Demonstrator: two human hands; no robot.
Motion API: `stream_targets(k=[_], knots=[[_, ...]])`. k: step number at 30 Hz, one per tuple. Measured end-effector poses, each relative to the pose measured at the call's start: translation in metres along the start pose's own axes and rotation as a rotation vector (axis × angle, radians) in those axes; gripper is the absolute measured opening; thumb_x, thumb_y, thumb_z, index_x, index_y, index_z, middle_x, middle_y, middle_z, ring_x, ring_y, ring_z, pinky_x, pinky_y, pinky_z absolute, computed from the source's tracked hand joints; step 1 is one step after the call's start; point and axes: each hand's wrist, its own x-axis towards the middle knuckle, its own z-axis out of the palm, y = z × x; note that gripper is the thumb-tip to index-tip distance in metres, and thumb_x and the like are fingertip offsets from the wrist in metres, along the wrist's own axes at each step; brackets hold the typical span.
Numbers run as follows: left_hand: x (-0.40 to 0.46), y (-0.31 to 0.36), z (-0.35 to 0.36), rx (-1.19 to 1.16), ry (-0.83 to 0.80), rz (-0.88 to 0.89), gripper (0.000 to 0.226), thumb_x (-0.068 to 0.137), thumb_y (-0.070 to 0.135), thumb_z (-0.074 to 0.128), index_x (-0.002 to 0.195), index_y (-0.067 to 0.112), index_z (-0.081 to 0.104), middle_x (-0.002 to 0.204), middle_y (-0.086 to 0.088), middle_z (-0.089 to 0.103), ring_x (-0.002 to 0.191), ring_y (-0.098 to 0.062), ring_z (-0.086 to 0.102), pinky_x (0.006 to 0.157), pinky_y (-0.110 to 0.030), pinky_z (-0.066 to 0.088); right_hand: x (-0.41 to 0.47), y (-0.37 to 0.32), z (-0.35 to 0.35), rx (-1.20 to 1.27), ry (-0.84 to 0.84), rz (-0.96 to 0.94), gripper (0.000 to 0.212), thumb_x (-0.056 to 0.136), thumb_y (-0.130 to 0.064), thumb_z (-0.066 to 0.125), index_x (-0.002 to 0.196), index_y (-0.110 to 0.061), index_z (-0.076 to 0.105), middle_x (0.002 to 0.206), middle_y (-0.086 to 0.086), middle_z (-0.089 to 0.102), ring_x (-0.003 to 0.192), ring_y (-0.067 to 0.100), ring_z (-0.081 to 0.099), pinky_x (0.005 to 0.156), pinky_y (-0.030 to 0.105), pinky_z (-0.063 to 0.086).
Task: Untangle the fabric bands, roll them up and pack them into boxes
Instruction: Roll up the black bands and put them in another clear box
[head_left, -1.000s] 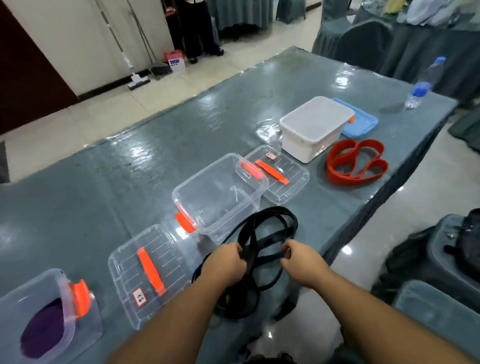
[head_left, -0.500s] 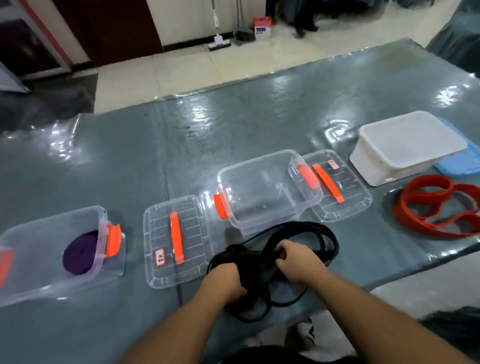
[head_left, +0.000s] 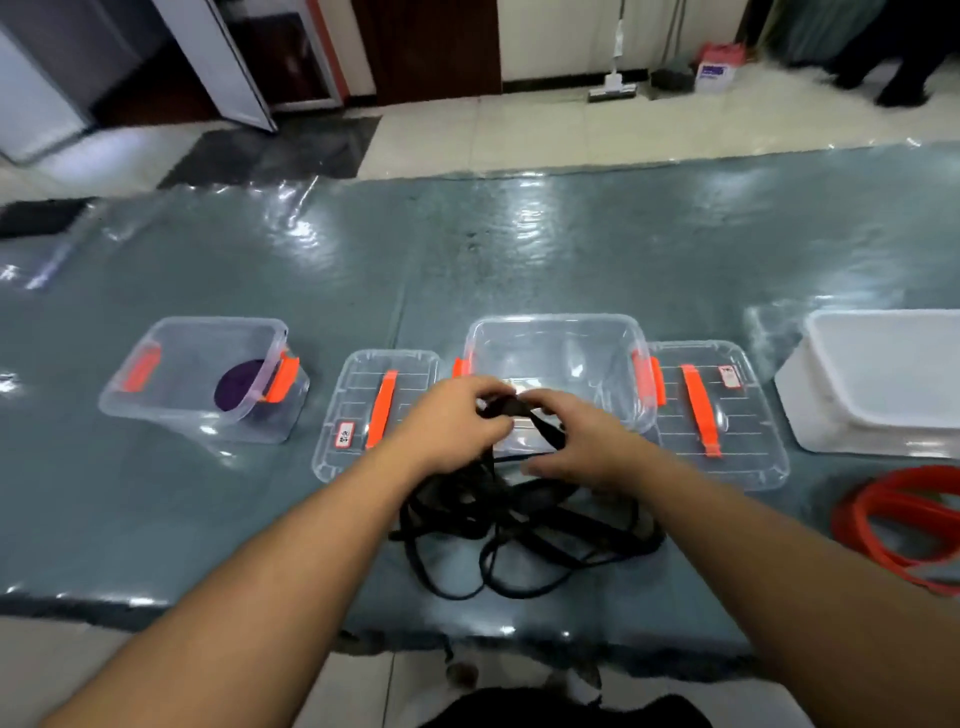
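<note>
Both bare forearms reach forward and meet in the middle. The left hand (head_left: 451, 422) and the right hand (head_left: 576, 441) have curled fingers, pinching the same black band (head_left: 511, 525) between them.

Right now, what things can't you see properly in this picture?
- Black band: the end both hands pinch is hidden by the left hand and right hand.
- Red band: cut off by the right edge.
- Lid labels: too small and blurred to read.
- Purple roll: partly behind the box's orange latch.
</note>
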Motion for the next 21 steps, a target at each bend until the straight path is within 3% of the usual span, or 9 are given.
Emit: stream_targets(k=[2, 4, 6, 8, 12, 14, 17, 19, 21], knots=[[-0.003, 0.028, -0.014, -0.131, 0.092, 0.058, 0.035, 0.088, 0.022, 0.074, 0.123, 0.025, 0.072, 0.105, 0.013, 0.072, 0.092, -0.007, 0.069, 0.089, -0.021, 0.051, 0.003, -0.012, -0.013, 0.088, -0.026, -0.069, 0.086, 0.069, -0.036, 0.093, 0.143, -0.034, 0.048, 0.133, -0.024, 0.059, 0.122, -0.012, 0.053, 0.107, 0.017, 0.041], [-0.005, 0.054, -0.027, -0.268, 0.197, 0.118, 0.030, 0.085, 0.018, 0.073, 0.114, 0.027, 0.073, 0.100, 0.012, 0.075, 0.085, -0.002, 0.071, 0.085, -0.021, 0.055, 0.004, -0.025, -0.022, 0.105, 0.050, -0.062, 0.080, 0.069, -0.046, 0.090, 0.138, -0.039, 0.050, 0.126, -0.018, 0.067, 0.118, -0.002, 0.061, 0.106, 0.031, 0.049], [-0.007, 0.073, -0.038, -0.358, 0.309, 0.180, 0.026, 0.086, 0.013, 0.073, 0.108, 0.026, 0.072, 0.097, 0.008, 0.074, 0.078, 0.002, 0.068, 0.079, -0.015, 0.054, 0.002, -0.041, -0.034, 0.057, 0.148, -0.068, 0.039, 0.084, -0.039, 0.080, 0.115, -0.037, 0.058, 0.104, -0.017, 0.072, 0.101, 0.005, 0.068, 0.095, 0.034, 0.053], [-0.009, 0.085, -0.046, -0.522, 0.377, 0.242, 0.024, 0.088, 0.015, 0.075, 0.109, 0.026, 0.070, 0.100, 0.004, 0.072, 0.083, -0.005, 0.068, 0.084, -0.024, 0.059, -0.001, -0.061, -0.049, 0.115, 0.251, -0.049, 0.006, 0.097, -0.030, 0.065, 0.102, -0.028, 0.063, 0.089, -0.014, 0.073, 0.085, 0.010, 0.072, 0.086, 0.037, 0.057], [-0.014, 0.079, -0.049, -0.748, 0.386, 0.212, 0.020, 0.103, 0.026, 0.062, 0.123, 0.024, 0.063, 0.120, 0.003, 0.065, 0.104, -0.015, 0.066, 0.081, -0.031, 0.059, -0.007, -0.089, -0.079, 0.394, 0.381, 0.020, 0.019, 0.104, -0.023, 0.053, 0.098, -0.011, 0.065, 0.083, 0.006, 0.078, 0.073, 0.025, 0.077, 0.080, 0.046, 0.061], [-0.017, 0.064, -0.039, -0.827, 0.267, 0.146, 0.025, 0.101, 0.026, 0.058, 0.127, 0.026, 0.060, 0.127, 0.000, 0.064, 0.113, -0.016, 0.063, 0.085, -0.031, 0.056, -0.013, -0.102, -0.092, 0.504, 0.429, 0.014, 0.020, 0.105, -0.021, 0.052, 0.098, -0.007, 0.064, 0.081, 0.011, 0.077, 0.069, 0.029, 0.075, 0.077, 0.044, 0.060], [-0.023, 0.037, -0.004, -0.768, -0.086, 0.115, 0.055, 0.090, 0.023, 0.066, 0.143, 0.026, 0.048, 0.144, -0.002, 0.056, 0.129, -0.011, 0.055, 0.103, -0.027, 0.051, -0.021, -0.129, -0.108, 0.614, 0.471, -0.020, 0.020, 0.105, -0.020, 0.050, 0.098, -0.006, 0.063, 0.078, 0.013, 0.074, 0.067, 0.031, 0.072, 0.073, 0.042, 0.059], [-0.028, 0.028, 0.019, -0.674, -0.282, 0.119, 0.078, 0.079, 0.032, 0.081, 0.146, 0.037, 0.041, 0.148, 0.011, 0.051, 0.138, -0.002, 0.047, 0.113, -0.026, 0.042, -0.026, -0.146, -0.115, 0.675, 0.497, -0.046, 0.021, 0.105, -0.021, 0.050, 0.101, -0.004, 0.062, 0.074, 0.013, 0.074, 0.064, 0.031, 0.072, 0.071, 0.042, 0.059], [-0.031, 0.032, 0.037, -0.603, -0.348, 0.124, 0.080, 0.080, 0.034, 0.087, 0.145, 0.042, 0.041, 0.140, 0.026, 0.053, 0.131, 0.007, 0.051, 0.113, -0.026, 0.044, -0.033, -0.162, -0.121, 0.730, 0.521, -0.075, 0.022, 0.105, -0.021, 0.051, 0.104, -0.002, 0.062, 0.072, 0.013, 0.073, 0.064, 0.033, 0.072, 0.072, 0.043, 0.060]])
